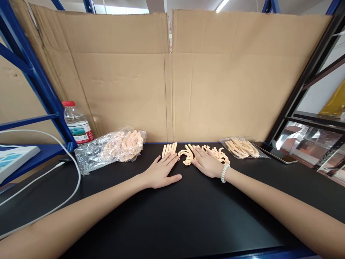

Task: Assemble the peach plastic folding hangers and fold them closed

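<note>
My left hand (161, 172) lies flat and open on the black table (172, 216), its fingertips just short of a few straight peach plastic sticks (169, 148). My right hand (206, 162), with a white bead bracelet at the wrist, also rests flat and open, its fingers touching a loose pile of curved peach plastic pieces (205, 153). Neither hand holds anything.
A clear bag of peach pieces (113, 147) lies at the left, with a water bottle (77, 124) behind it. A smaller bag of pieces (242, 147) and a phone (277, 153) lie at the right. A white cable (72, 187) loops at the left. Cardboard (172, 79) walls off the back.
</note>
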Motion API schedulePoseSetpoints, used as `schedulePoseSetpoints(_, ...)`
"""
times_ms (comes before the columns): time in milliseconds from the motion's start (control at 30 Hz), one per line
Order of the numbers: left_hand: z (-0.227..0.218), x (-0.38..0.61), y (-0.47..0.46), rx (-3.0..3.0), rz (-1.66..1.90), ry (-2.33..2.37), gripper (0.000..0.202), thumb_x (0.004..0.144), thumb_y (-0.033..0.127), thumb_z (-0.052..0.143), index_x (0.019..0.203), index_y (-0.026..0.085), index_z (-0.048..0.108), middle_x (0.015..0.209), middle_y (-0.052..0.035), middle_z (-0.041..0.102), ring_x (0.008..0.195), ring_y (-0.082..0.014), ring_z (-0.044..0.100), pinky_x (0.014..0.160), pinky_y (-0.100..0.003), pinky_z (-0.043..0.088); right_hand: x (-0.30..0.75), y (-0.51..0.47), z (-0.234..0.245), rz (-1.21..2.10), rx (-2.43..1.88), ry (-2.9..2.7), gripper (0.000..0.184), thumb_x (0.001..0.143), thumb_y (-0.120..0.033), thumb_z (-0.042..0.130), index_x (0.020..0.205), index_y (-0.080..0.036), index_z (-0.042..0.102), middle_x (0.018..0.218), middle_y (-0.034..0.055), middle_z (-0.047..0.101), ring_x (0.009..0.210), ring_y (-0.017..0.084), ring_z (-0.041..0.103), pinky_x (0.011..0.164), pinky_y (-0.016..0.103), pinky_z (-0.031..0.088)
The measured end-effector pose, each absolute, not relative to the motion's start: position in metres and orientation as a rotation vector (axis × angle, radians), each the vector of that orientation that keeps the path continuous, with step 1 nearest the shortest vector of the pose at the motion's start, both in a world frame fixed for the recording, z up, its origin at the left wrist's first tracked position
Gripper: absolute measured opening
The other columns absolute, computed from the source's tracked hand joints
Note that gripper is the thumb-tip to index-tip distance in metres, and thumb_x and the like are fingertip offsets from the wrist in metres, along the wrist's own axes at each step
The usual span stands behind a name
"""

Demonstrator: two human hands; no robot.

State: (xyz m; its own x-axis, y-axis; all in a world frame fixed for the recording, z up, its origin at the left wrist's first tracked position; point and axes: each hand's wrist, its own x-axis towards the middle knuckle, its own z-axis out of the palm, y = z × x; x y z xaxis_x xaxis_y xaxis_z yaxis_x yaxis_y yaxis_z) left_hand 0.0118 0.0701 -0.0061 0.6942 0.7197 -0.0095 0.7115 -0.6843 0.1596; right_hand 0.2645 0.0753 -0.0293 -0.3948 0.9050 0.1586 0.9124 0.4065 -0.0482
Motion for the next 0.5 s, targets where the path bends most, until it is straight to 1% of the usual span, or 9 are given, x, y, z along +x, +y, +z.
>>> schedulePoseSetpoints(133,-0.007,0.01,0.078,2.747,0.098,1.198,0.081,0.09,0.071,0.028,0.154,0.023,0.018,0.162,-0.0082,0.013,0.149,-0.0314,0.008,0.117,-0.057,0.01,0.267,0.079,-0.03,-0.097,-1.613,-2.457,0.064,0.101,-0.046,0.024,0.149,-0.005,0.03,0.154,0.0218,0.029,0.144,0.032,0.024,0.114,0.057,0.019)
schedulePoseSetpoints(200,-0.008,0.009,0.079,2.745,0.111,1.214,0.08,0.091,0.071,0.028,0.154,0.023,0.019,0.162,-0.0081,0.013,0.149,-0.0313,0.008,0.117,-0.057,0.009,0.268,0.077,-0.028,-0.142,-1.564,-2.431,0.059,0.1,-0.042,0.029,0.147,-0.006,0.034,0.152,0.0223,0.035,0.142,0.033,0.03,0.112,0.058,0.021)
schedulePoseSetpoints(233,-0.008,0.009,0.079,2.746,0.117,1.22,0.08,0.091,0.071,0.028,0.154,0.023,0.019,0.162,-0.0081,0.013,0.149,-0.0311,0.008,0.117,-0.056,0.009,0.268,0.075,-0.027,-0.171,-1.526,-2.421,0.055,0.1,-0.039,0.032,0.145,-0.008,0.039,0.15,0.0216,0.038,0.14,0.033,0.033,0.112,0.058,0.022)
schedulePoseSetpoints(300,-0.009,0.009,0.078,2.747,0.127,1.224,0.08,0.091,0.071,0.027,0.154,0.023,0.019,0.162,-0.0078,0.013,0.149,-0.0306,0.008,0.117,-0.056,0.009,0.266,0.07,-0.023,-0.232,-1.426,-2.414,0.042,0.097,-0.031,0.04,0.133,-0.013,0.052,0.142,0.0176,0.049,0.132,0.03,0.042,0.111,0.055,0.023)
schedulePoseSetpoints(367,-0.01,0.009,0.077,2.75,0.134,1.222,0.079,0.091,0.071,0.027,0.154,0.023,0.02,0.162,-0.0076,0.014,0.149,-0.0303,0.009,0.117,-0.055,0.01,0.264,0.067,-0.02,-0.28,-1.327,-2.412,0.027,0.094,-0.026,0.046,0.114,-0.017,0.063,0.126,0.0125,0.06,0.121,0.026,0.05,0.11,0.049,0.027)
schedulePoseSetpoints(433,-0.009,0.009,0.077,2.751,0.142,1.219,0.078,0.091,0.07,0.028,0.154,0.024,0.02,0.162,-0.0076,0.015,0.149,-0.0303,0.009,0.117,-0.055,0.01,0.261,0.066,-0.017,-0.312,-1.258,-2.399,0.017,0.093,-0.026,0.052,0.1,-0.018,0.065,0.112,0.0092,0.064,0.112,0.023,0.054,0.106,0.044,0.032)
schedulePoseSetpoints(500,-0.009,0.009,0.076,2.75,0.15,1.216,0.077,0.091,0.07,0.029,0.154,0.024,0.021,0.162,-0.0081,0.015,0.149,-0.0307,0.01,0.117,-0.055,0.011,0.259,0.068,-0.017,-0.337,-1.222,-2.373,0.014,0.092,-0.029,0.057,0.094,-0.018,0.065,0.106,0.0087,0.065,0.107,0.024,0.054,0.103,0.043,0.035)
